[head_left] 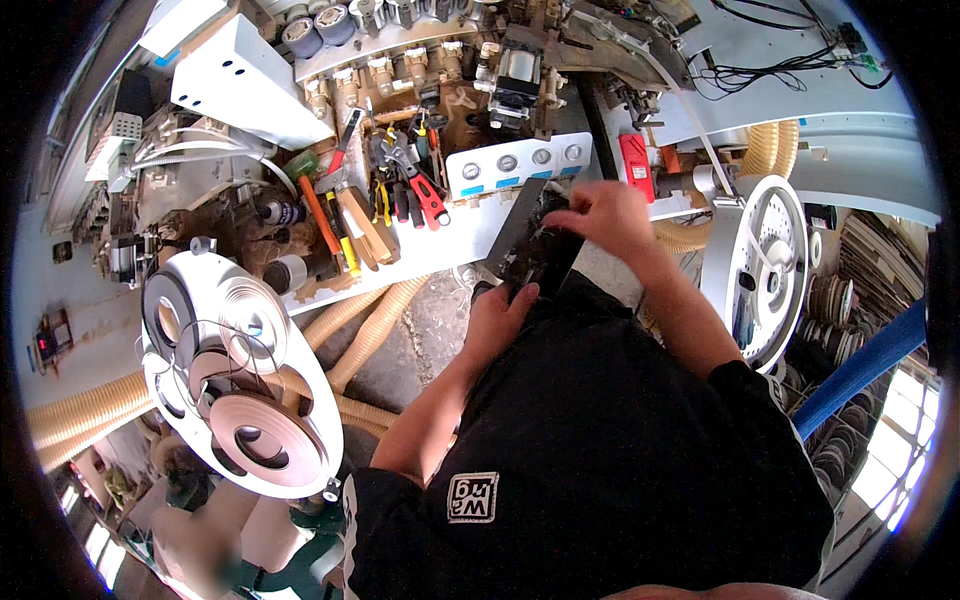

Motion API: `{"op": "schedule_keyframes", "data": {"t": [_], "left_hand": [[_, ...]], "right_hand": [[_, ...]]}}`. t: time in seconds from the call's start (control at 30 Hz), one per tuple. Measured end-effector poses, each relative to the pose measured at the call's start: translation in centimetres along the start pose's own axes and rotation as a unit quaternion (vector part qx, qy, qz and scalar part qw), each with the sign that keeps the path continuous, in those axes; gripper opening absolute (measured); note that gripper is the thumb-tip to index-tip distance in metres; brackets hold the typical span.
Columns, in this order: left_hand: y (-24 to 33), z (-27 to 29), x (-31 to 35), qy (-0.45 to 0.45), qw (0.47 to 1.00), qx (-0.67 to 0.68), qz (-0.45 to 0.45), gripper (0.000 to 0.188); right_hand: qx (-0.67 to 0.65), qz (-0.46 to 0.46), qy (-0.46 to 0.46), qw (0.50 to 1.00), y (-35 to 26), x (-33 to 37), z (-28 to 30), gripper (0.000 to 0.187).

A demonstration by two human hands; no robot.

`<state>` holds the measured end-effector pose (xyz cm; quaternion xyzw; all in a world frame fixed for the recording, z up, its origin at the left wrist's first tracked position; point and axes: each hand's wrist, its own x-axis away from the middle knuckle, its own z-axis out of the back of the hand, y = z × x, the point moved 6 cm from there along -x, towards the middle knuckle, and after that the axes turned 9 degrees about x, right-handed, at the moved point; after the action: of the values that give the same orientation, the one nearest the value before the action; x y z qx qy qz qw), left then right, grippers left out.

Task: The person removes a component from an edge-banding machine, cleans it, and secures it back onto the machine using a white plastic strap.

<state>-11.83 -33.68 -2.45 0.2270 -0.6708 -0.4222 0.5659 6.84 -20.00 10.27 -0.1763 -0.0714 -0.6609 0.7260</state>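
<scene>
My left hand [497,322] grips the near edge of a dark, flat-sided rectangular piece [537,250], like a shallow black box, with its thumb on top. The piece is held tilted in front of my body, just short of the bench edge. Over its far right part is my right hand [607,222], fingers curled and thumb stretched toward the left. Whatever those fingers may hold is hidden. Small light marks or bits show on the dark surface. Just beyond stands a white panel [518,166] with several round gauges and blue labels.
Pliers and cutters [408,175], a hammer [325,205] and wooden pieces [363,228] lie on the bench. A white reel holder [240,380] with rolls of edge tape stands left, a white perforated disc [770,275] right. Yellowish ribbed hoses [365,335] run below. Another person [200,545] is at lower left.
</scene>
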Motion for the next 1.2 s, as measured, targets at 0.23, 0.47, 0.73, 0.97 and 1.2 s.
{"op": "schedule_keyframes", "data": {"t": [0.23, 0.47, 0.73, 0.97, 1.2], "left_hand": [[2.2, 0.2, 0.7, -0.026, 0.997, -0.070, 0.003, 0.057], [1.6, 0.9, 0.5, -0.033, 0.985, -0.169, 0.010, 0.060], [-2.6, 1.1, -0.5, -0.037, 0.995, -0.085, 0.032, 0.061], [0.0, 0.9, 0.0, -0.044, 0.995, -0.084, 0.019, 0.062], [1.0, 0.4, 0.0, -0.048, 0.990, -0.134, 0.012, 0.063]], "right_hand": [[0.194, 0.186, -0.054, 0.962, 3.6, -0.5, -2.3, 0.035], [0.274, 0.182, -0.143, 0.934, 3.0, -0.2, -4.5, 0.036], [0.096, 0.174, -0.155, 0.968, 2.6, 0.0, -3.9, 0.040], [0.152, 0.096, -0.065, 0.982, 1.4, 0.1, -4.1, 0.044], [0.241, 0.118, -0.091, 0.959, 2.3, -1.3, -4.7, 0.033]]}}
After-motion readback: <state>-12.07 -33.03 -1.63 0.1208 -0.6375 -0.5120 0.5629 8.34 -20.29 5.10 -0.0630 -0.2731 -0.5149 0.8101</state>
